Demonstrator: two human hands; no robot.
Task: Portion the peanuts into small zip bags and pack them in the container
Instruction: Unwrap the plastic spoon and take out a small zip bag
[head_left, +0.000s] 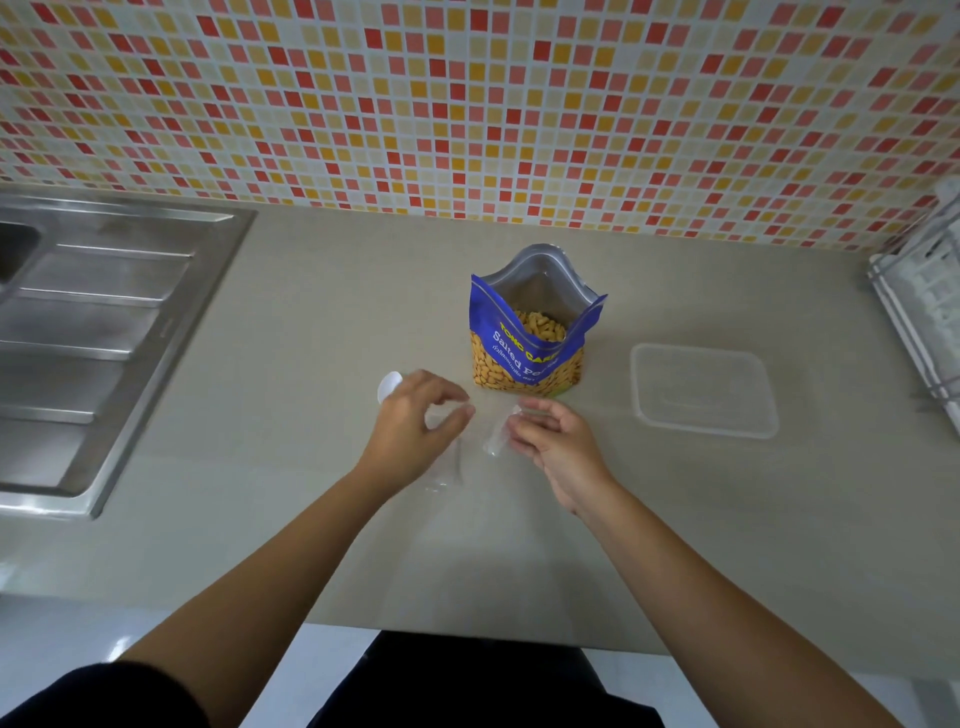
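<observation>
Big picture first: a wall (467, 104) of small red, orange, yellow and cream tiles runs across the back, with a beige counter (311, 322) below it. Off to the left sits a steel sink (104, 338) with a ridged draining board, and at the far right edge a white rack (919, 312) pokes in. Centre stage, a blue peanut bag (530, 332) stands upright and open, silver inside, nuts visible in the mouth; the label reads "Salted Pe…" in white, yellow capitals above it are partly folded, and the small script below is too fine to read. To its right, well apart, a clear empty container (704, 389) rests on the counter. Now the hands, just in front of the bag: the right hand (556, 441) pinches a small clear zip bag (496, 436) at its fingertips, while the left hand (415, 431) hovers with fingers curled loosely, gripping nothing I can make out. More clear plastic (441, 467) lies under it, and a white spoon (389, 385) peeks out beyond its knuckles.
</observation>
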